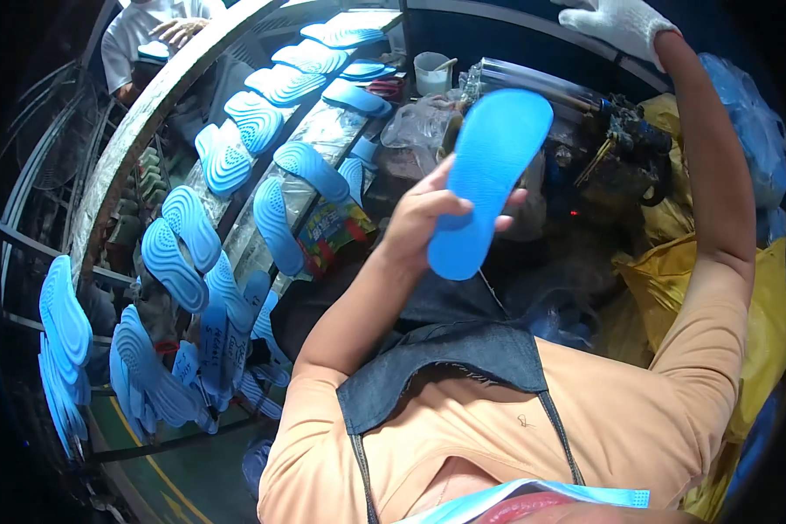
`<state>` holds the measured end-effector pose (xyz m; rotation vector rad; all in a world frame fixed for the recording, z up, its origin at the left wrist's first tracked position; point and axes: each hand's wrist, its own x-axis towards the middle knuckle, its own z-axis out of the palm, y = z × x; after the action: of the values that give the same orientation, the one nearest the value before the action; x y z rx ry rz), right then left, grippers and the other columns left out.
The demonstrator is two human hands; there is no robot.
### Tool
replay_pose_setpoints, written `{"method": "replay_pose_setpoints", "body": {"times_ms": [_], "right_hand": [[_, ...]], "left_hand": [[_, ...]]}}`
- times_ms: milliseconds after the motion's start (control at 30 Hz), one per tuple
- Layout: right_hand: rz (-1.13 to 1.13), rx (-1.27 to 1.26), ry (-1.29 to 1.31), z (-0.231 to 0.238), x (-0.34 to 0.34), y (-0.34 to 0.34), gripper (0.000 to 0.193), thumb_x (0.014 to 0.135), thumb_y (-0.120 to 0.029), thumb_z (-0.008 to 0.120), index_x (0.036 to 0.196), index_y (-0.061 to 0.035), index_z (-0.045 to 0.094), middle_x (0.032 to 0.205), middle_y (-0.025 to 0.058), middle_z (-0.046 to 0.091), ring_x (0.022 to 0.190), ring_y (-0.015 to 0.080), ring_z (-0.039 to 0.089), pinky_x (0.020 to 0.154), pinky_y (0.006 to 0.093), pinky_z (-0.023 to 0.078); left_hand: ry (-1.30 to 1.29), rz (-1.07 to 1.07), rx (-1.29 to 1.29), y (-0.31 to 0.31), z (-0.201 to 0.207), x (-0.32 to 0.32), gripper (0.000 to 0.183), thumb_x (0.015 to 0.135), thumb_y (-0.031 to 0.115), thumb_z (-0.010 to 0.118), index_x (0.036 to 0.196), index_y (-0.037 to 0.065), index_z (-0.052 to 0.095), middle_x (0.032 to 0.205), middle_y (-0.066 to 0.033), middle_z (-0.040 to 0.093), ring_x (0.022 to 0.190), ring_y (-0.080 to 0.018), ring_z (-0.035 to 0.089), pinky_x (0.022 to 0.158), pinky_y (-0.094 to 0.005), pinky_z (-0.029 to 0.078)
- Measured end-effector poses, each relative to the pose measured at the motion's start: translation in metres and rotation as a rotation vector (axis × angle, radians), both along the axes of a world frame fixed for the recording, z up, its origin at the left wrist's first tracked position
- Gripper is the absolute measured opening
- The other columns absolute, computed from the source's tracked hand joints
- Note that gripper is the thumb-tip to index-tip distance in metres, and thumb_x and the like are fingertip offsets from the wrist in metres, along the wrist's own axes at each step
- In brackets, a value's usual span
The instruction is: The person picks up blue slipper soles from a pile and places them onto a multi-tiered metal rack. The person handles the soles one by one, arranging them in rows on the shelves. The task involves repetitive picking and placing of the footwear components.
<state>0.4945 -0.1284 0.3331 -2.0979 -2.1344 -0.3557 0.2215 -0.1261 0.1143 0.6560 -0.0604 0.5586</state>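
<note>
A blue shoe insole [493, 170] is held up in front of me, its smooth side showing. My left hand [428, 214] is closed around its lower half, the thumb lying on the face and fingertips showing at the far edge. My right hand [620, 24], in a white knitted glove, is raised at the top right near a dark rail. Its fingers look stretched out, with nothing seen in them; the picture's edge cuts off part of it.
Blue insoles [258, 122] lie in rows on a slanted rack at left; more hang below [65, 319]. Ahead are a machine with a shiny roller [541, 83] and a white cup [433, 74]. Yellow bags [664, 288] stand at right. Another person [153, 39] works at top left.
</note>
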Motion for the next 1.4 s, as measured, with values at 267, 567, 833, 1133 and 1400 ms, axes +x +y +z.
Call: {"method": "replay_pose_setpoints", "body": {"times_ms": [267,567,833,1133,1400], "right_hand": [[0.284,0.100,-0.003,-0.052,0.066,0.022,0.014,0.074,-0.004,0.057,0.086,-0.0003,0.063,0.090,0.0193,0.064,0.090,0.0392,0.060,0.081,0.0428,0.049],[0.346,-0.669,0.709,-0.119,0.118,0.115,0.027,0.080,-0.021,0.064,0.098,-0.0016,0.066,0.094,0.0170,0.067,0.089,0.0293,0.064,0.080,0.0376,0.050],[0.025,-0.471,0.464,-0.127,0.127,0.116,0.017,0.074,-0.011,0.065,0.085,0.0011,0.066,0.078,0.0126,0.066,0.072,0.0253,0.064,0.066,0.0377,0.052],[0.168,-0.137,0.217,-0.082,0.150,0.142,0.034,0.087,-0.029,0.059,0.106,-0.0015,0.065,0.099,0.0170,0.066,0.095,0.0297,0.061,0.082,0.0380,0.047],[0.107,-0.098,0.707,-0.016,0.073,0.149,0.040,0.090,-0.032,0.055,0.118,-0.0046,0.062,0.095,0.0056,0.066,0.087,0.0208,0.060,0.076,0.0355,0.048]], "left_hand": [[0.304,0.047,-0.001,0.008,-0.005,0.060,0.037,0.087,0.015,0.051,0.115,-0.010,0.053,0.103,-0.0247,0.064,0.089,-0.0352,0.066,0.081,-0.0477,0.055],[0.642,0.246,0.076,0.048,-0.101,-0.006,0.038,0.094,0.025,0.057,0.126,0.006,0.049,0.106,-0.0116,0.061,0.089,-0.0218,0.062,0.074,-0.0353,0.055],[1.204,1.104,0.793,0.100,-0.142,-0.088,0.036,0.081,0.019,0.057,0.110,-0.003,0.057,0.103,-0.0232,0.063,0.097,-0.0338,0.062,0.083,-0.0414,0.050],[2.343,1.259,0.835,0.137,-0.187,-0.173,0.080,0.085,0.048,0.061,0.144,0.001,0.033,0.152,-0.0268,0.024,0.141,-0.0477,0.020,0.111,-0.0610,0.020],[2.313,1.116,0.800,0.130,-0.188,-0.199,0.078,0.085,0.051,0.063,0.140,0.001,0.036,0.145,-0.0295,0.031,0.136,-0.0429,0.029,0.106,-0.0549,0.029]]}}
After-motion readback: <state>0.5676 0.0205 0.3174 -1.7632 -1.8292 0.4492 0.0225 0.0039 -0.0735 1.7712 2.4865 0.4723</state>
